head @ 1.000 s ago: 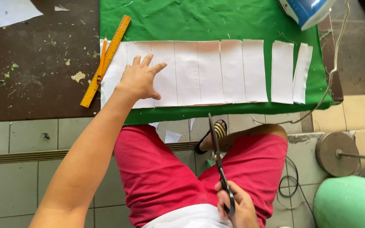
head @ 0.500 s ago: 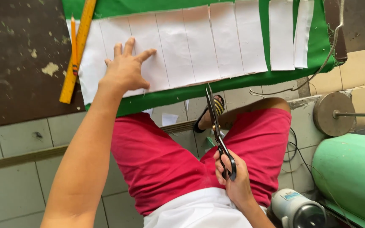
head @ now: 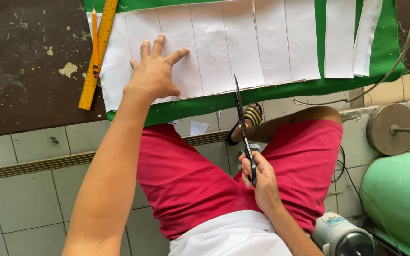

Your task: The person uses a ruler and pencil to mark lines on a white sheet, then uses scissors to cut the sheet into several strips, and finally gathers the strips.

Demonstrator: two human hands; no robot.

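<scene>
White cloth (head: 224,52) lies flat on a green cloth (head: 271,92) that covers the table edge. Thin lines run across the white cloth, and two narrow white strips (head: 352,40) lie apart from it, far to the side of the right hand. The left hand (head: 155,73) is open with its fingers spread, pressing flat on the white cloth. Just past that hand's outer side, a yellow ruler (head: 98,54) lies on the cloth edge, with an orange pencil (head: 94,40) on top of it. Beyond them is a dark, worn table top (head: 24,66) with small scraps on it.

The right hand (head: 259,180) is closed around the handles of black scissors (head: 243,123). The blades look shut, and the tip touches the near edge of the white cloth. The person's red shorts (head: 191,175) are under this hand. The floor (head: 34,189) below has pale tiles. A green machine (head: 399,199) stands off to the right hand's outer side, with a round metal wheel (head: 387,129) above it.
</scene>
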